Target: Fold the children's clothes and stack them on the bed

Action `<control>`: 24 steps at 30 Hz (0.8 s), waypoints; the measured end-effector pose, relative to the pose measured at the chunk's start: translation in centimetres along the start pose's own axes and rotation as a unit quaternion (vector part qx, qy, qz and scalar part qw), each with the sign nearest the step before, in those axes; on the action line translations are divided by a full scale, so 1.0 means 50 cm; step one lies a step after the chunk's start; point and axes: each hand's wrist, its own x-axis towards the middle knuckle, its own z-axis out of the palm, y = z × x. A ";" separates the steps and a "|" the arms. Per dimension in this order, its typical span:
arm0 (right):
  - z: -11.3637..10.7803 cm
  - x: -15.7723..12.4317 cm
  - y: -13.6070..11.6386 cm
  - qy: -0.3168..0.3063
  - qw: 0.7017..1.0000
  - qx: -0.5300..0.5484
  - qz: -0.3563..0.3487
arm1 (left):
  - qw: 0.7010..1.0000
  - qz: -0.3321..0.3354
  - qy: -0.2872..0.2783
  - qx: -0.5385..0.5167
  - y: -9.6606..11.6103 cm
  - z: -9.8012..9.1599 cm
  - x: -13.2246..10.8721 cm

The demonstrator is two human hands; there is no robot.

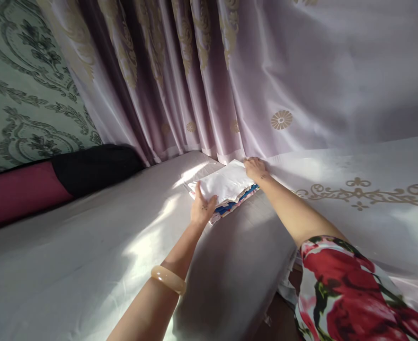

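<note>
A small stack of folded cloths [226, 183] lies on the bed sheet, a plain white piece on top and blue and patterned layers showing along its front edge. My left hand [203, 206] grips the near left end of the stack, thumb and a finger over the top piece and the other fingers hidden beneath or behind it. At the far right corner, my right hand [255, 169] is closed on the stack's edge, with its fingertips partly hidden.
Pale purple curtains [209, 94] hang down to the bed behind the stack. A black and red long bundle [63, 180] lies along the green patterned wall [27, 80]. The grey-white sheet [88, 265] drops off at the bed's front edge. A bangle [168, 280] circles my left forearm.
</note>
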 end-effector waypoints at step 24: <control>-0.011 -0.116 -0.141 -0.042 0.979 0.120 -0.157 | 0.982 0.050 -0.170 -0.067 -0.096 -0.076 -0.048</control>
